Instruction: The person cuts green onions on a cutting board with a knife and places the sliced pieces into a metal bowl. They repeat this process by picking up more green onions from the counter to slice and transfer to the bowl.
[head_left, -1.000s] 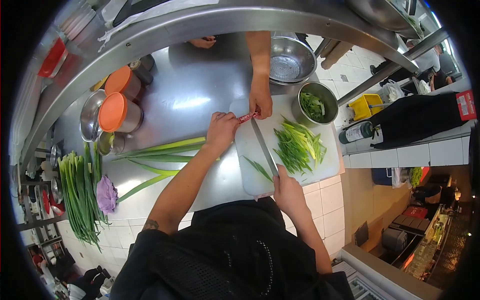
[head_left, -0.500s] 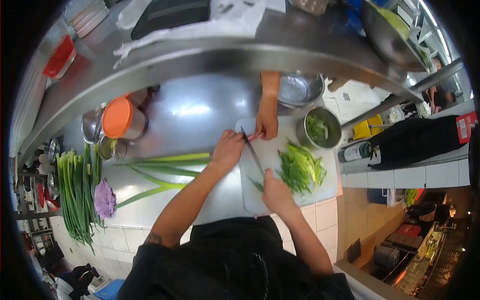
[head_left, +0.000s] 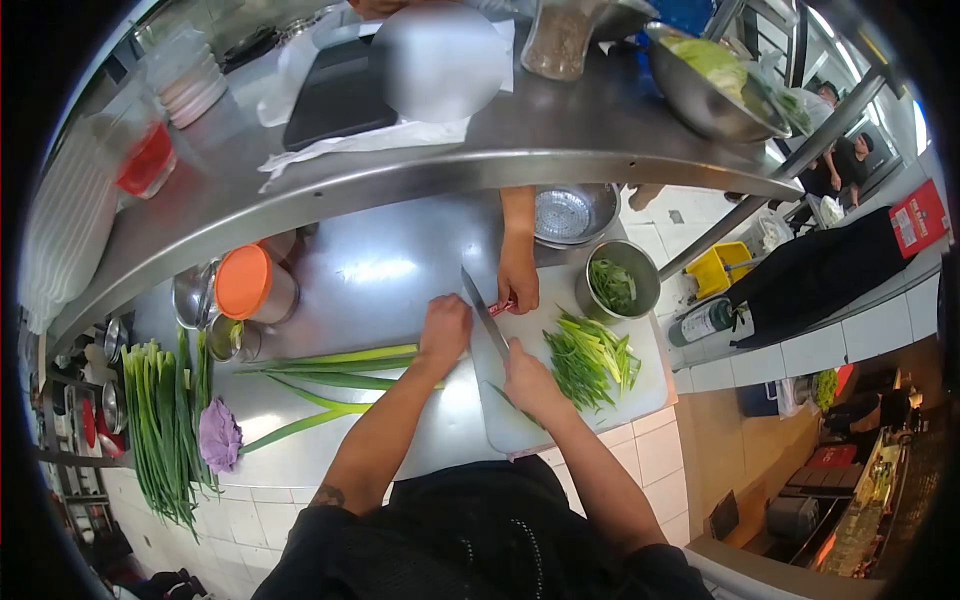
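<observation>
My right hand is closed around the handle of a kitchen knife, its blade angled up and to the left over the cutting board's left edge. Just left of the blade, my left hand has curled fingers; whether anything is inside them is hidden. Another person's hand reaches in from under the shelf and pinches a small red-and-white strip or packet beside the blade. Chopped green onions lie piled on the board's right side. Long green onion stalks rest left of my left forearm.
A metal pot of cut greens stands at the board's upper right, near a steel bowl. Leftward are an orange-lidded tub, a green onion bunch and a purple cloth. A steel shelf crosses above the counter.
My left hand has drawn back from the red-and-white piece, slightly down and left. The other person's hand still holds that piece. The knife stays in my right hand, and the whole view has shifted.
</observation>
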